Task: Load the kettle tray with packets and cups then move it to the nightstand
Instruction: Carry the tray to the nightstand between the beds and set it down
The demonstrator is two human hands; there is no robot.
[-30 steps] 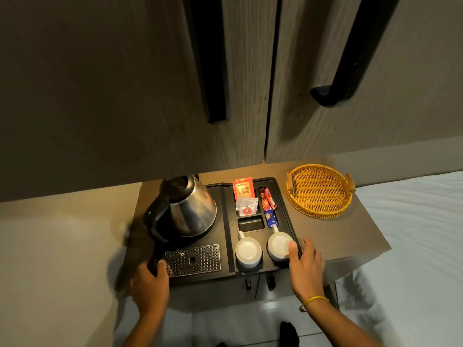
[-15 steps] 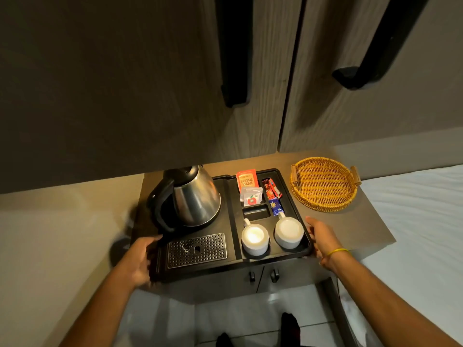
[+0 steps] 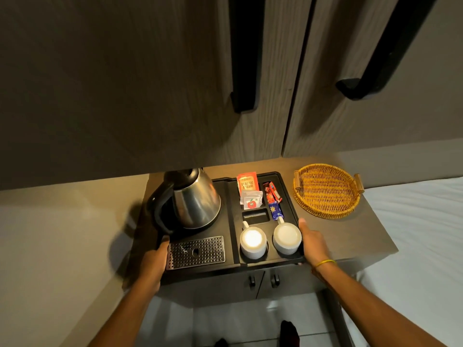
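A black kettle tray (image 3: 231,234) rests on a small brown nightstand (image 3: 350,236). On its left stands a steel kettle (image 3: 195,199) behind a perforated drip grate (image 3: 196,251). Tea packets (image 3: 249,190) and sachet sticks (image 3: 274,200) fill the back compartments. Two white cups (image 3: 253,242) (image 3: 286,237) sit upside down at the front right. My left hand (image 3: 152,265) grips the tray's front left edge, thumb on top. My right hand (image 3: 313,242) holds the tray's right edge beside the right cup.
An empty wicker basket (image 3: 327,190) stands on the nightstand to the right of the tray. Wardrobe doors with long black handles (image 3: 246,53) hang close above. A white bed (image 3: 421,234) lies to the right, a pale wall to the left, tiled floor below.
My hands have gone from the tray's front edge out to its left and right sides and taken hold there. The camera has drawn back a little; the tray stays on the nightstand.
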